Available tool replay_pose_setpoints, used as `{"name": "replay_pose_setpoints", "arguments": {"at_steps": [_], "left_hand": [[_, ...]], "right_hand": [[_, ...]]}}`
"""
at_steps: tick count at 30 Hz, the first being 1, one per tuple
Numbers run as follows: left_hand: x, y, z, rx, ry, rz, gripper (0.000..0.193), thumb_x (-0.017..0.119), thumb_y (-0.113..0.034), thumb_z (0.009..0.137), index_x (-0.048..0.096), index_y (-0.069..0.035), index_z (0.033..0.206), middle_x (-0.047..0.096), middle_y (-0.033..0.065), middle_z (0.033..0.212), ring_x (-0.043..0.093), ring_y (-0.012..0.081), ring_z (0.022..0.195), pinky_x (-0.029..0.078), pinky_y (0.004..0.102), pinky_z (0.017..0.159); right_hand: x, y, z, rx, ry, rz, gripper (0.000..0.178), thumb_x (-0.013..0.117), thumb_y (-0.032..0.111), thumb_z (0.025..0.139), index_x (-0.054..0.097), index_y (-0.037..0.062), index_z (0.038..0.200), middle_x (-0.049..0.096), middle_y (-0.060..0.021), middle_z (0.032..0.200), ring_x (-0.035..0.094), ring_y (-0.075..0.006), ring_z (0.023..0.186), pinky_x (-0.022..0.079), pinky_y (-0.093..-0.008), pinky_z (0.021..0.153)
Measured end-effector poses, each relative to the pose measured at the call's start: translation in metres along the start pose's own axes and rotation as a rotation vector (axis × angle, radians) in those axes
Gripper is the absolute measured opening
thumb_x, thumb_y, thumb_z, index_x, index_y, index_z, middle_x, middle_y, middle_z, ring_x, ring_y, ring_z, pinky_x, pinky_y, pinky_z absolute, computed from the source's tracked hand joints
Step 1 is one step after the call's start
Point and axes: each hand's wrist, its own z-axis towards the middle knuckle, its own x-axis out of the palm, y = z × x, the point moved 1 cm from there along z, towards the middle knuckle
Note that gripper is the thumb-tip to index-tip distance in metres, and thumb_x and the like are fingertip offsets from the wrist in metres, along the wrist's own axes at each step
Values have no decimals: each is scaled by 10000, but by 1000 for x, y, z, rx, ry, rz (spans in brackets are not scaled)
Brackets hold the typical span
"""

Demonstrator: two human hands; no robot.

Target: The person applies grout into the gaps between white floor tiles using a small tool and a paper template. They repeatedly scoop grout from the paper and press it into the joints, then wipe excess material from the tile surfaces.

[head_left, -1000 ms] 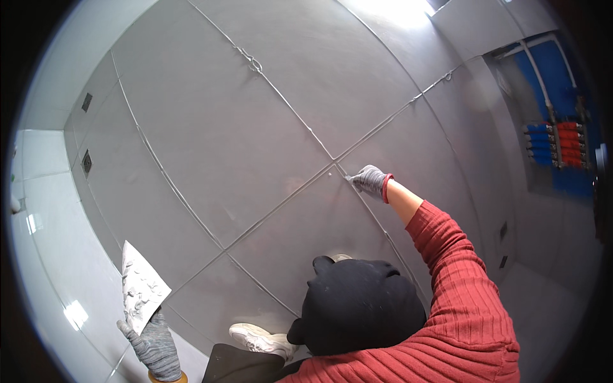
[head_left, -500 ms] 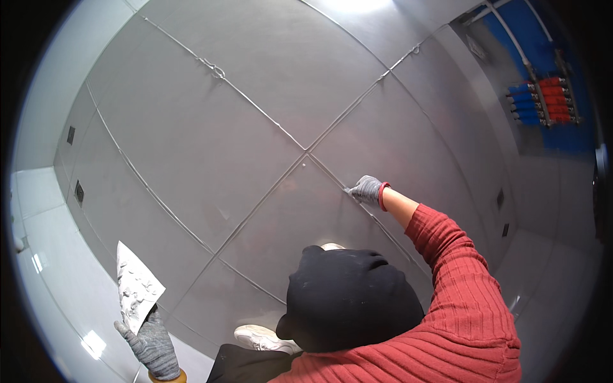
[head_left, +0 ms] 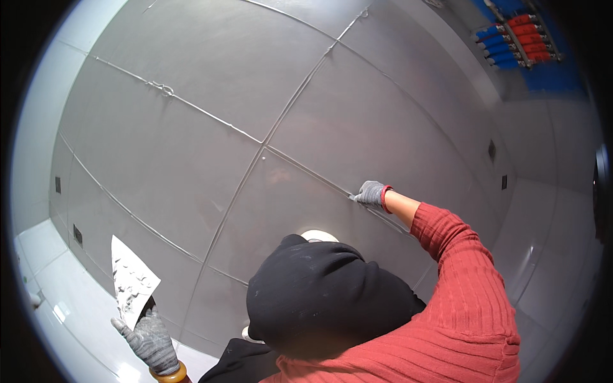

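Observation:
My left hand (head_left: 151, 343), in a grey knit glove, holds a stiff white sheet (head_left: 133, 279) by its lower corner. Pale lumps of paste are smeared over the sheet's face. My gloved right hand (head_left: 370, 193) is closed, low at a joint (head_left: 308, 169) between large grey floor tiles (head_left: 300, 210). A small pale tip shows at its fingers, too small to name. White strips of filler line the joint up to where it crosses another. Loops of the white material lie farther along the lines, such as the curl (head_left: 165, 89) at the upper left.
My black-clad knee (head_left: 313, 293) and a white shoe (head_left: 319, 235) are close beside my right arm. A pipe manifold (head_left: 520, 41) with red and blue fittings is at the upper right. Dark square plates (head_left: 78, 235) sit near the left and right edges.
My right hand has slid along the joint, away from the crossing. The view has turned and shifted, so the floor lines run at another slant. The left hand still holds the sheet.

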Motion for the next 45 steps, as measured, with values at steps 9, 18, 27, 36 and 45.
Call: {"name": "replay_pose_setpoints", "arguments": {"at_steps": [9, 18, 27, 36, 45], "left_hand": [[15, -5, -24, 12, -256, -63, 669, 429, -477, 939, 303, -9, 1400, 361, 160, 1418, 351, 293, 1285, 190, 422, 1125], [59, 5, -58, -131, 56, 4, 623, 404, -438, 959, 317, 3, 1390, 354, 176, 1419, 337, 296, 1301, 180, 427, 1134], [28, -6, -88, -396, 620, -186, 585, 385, -426, 965, 327, -28, 1389, 360, 156, 1424, 337, 289, 1310, 189, 432, 1131], [16, 12, -76, -260, 609, -329, 715, 431, -542, 911, 330, -5, 1372, 432, 157, 1357, 441, 297, 1232, 338, 441, 1071], [37, 65, -101, -17, 531, -139, 773, 389, -582, 911, 269, 12, 1391, 384, 145, 1381, 375, 258, 1281, 294, 378, 1091]], "right_hand": [[78, -54, -116, 134, -40, 4, 574, 532, 528, 817, 671, -26, 873, 635, -230, 841, 612, -377, 822, 475, -444, 762], [226, -255, -206, 68, 488, -710, 293, 498, 164, 789, 699, 42, 965, 648, -212, 1013, 630, -356, 936, 496, -418, 799], [227, -206, -314, 262, 290, -190, 272, 599, 321, 800, 712, 76, 827, 669, -109, 758, 627, -244, 693, 501, -355, 657], [65, 220, -408, -633, -460, 932, 318, 594, 308, 904, 639, 21, 774, 585, 16, 670, 501, -56, 633, 427, -232, 613], [57, 279, -356, -898, 57, 1121, 342, 543, 342, 928, 592, 30, 796, 588, -33, 770, 525, -132, 790, 415, -290, 770]]}}
